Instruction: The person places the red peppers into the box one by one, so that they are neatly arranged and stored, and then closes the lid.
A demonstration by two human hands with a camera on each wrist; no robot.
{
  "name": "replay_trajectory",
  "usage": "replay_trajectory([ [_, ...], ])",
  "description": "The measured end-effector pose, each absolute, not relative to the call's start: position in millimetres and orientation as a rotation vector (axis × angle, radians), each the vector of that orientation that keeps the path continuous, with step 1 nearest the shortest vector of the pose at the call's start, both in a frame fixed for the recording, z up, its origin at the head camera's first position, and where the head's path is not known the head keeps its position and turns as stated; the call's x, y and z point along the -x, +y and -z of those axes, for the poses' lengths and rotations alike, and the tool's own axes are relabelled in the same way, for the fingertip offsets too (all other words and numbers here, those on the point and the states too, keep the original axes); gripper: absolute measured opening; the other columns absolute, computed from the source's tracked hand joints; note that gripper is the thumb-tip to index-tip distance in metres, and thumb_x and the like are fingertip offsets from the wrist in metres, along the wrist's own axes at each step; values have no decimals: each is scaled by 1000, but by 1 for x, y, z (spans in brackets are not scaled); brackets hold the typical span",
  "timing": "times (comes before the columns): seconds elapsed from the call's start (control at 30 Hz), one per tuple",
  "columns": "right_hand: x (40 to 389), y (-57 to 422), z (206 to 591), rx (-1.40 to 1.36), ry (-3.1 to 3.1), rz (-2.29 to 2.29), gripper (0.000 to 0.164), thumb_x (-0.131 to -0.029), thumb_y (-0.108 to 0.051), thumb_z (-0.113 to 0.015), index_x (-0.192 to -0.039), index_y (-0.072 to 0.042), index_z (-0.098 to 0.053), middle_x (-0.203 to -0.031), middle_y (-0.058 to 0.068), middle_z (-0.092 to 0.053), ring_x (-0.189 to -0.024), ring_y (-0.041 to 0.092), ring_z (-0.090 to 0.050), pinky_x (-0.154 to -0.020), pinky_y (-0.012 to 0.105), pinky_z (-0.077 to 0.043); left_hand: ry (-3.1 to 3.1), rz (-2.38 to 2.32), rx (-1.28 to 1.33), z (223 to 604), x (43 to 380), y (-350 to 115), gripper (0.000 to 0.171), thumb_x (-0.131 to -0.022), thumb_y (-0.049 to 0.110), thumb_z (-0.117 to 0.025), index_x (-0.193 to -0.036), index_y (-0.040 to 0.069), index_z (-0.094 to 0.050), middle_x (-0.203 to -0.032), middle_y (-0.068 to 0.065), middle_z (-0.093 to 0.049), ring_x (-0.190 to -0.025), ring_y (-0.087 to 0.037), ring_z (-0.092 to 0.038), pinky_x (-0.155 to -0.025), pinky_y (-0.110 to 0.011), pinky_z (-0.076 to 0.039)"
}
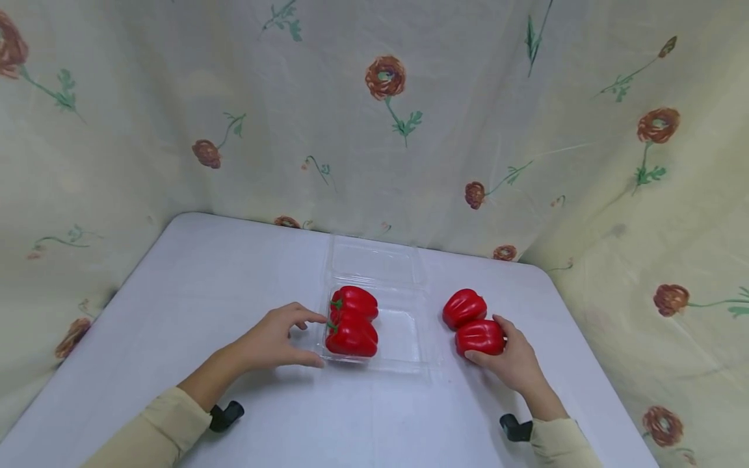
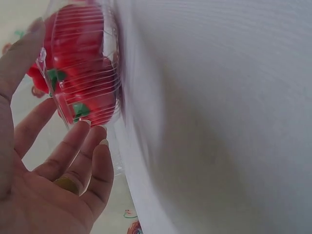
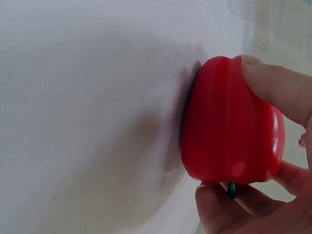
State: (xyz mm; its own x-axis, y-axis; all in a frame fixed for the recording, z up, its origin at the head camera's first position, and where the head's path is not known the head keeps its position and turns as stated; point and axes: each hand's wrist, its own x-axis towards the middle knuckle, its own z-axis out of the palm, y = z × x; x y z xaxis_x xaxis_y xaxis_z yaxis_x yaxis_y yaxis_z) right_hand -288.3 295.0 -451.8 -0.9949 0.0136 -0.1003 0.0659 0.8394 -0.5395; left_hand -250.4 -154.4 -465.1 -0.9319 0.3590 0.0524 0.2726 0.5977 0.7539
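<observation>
The right hand (image 1: 515, 361) curls its fingers round a glossy red bell pepper (image 1: 480, 337) lying on the white table (image 1: 175, 312) — just beside another (image 1: 464, 307) — while the left hand (image 1: 272, 339), fingers relaxed, steadies the clear plastic clamshell tray (image 1: 404, 335) already holding two peppers (image 1: 352, 322).

Both arms come in from the bottom in beige sleeves, each with a dark strap at the wrist. Left hand (image 1: 275, 339) is palm-down with fingers loosely spread and reaching forward. Right hand (image 1: 515, 361) has its fingers and thumb curled in a grip.
</observation>
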Motion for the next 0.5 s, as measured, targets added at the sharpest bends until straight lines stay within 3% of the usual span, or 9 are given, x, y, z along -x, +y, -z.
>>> replay_trajectory([
  [0.5, 278, 299, 436, -141, 2955, 974, 109, -75, -49, -84, -155, -5, -23, -142, 25, -41, -124, 44, -44, -84, 49, -56, 2705, -1235, -538, 466, 251, -152, 69, -69, 48, -88, -129, 26, -64, -121, -2, -60, -108, -21, -57, -78, -37, -55],
])
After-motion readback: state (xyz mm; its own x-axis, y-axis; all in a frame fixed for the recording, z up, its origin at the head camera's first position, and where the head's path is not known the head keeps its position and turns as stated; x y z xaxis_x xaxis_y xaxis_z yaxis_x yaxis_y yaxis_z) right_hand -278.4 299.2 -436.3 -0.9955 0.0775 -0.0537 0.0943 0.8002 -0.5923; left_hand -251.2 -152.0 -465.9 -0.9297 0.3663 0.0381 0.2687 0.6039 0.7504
